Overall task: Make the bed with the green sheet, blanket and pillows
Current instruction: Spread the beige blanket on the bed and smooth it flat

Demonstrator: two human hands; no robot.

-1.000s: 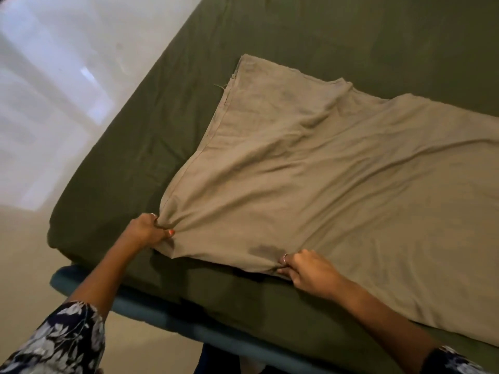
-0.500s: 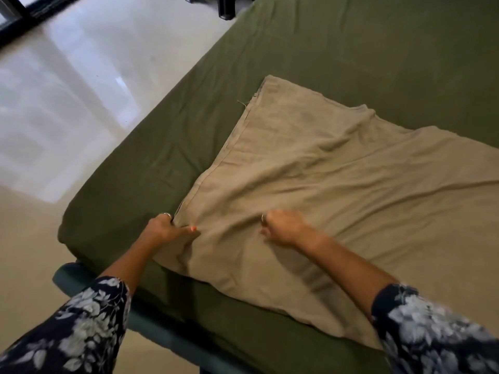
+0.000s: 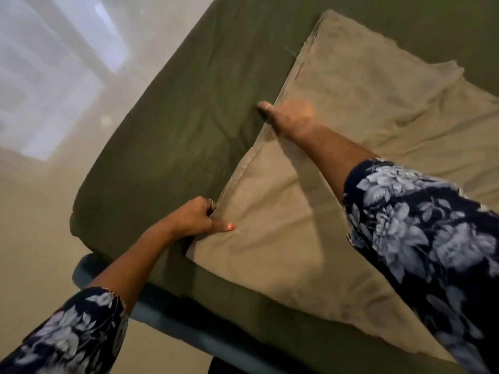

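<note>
A tan woven cloth blanket [image 3: 337, 163] lies spread on the dark green fitted sheet [image 3: 189, 109]; the left hand [image 3: 195, 218] pinches its near corner in a curled grip; the blurred right hand [image 3: 287, 116] rests at its long edge, grip unclear; a teal bed frame [image 3: 162, 317] and pale glossy floor [image 3: 40, 198] lie alongside.

A glossy pale floor [image 3: 40, 211] lies left of the teal bed frame [image 3: 151, 314], with bright window light [image 3: 62, 85] reflected across its far part.
</note>
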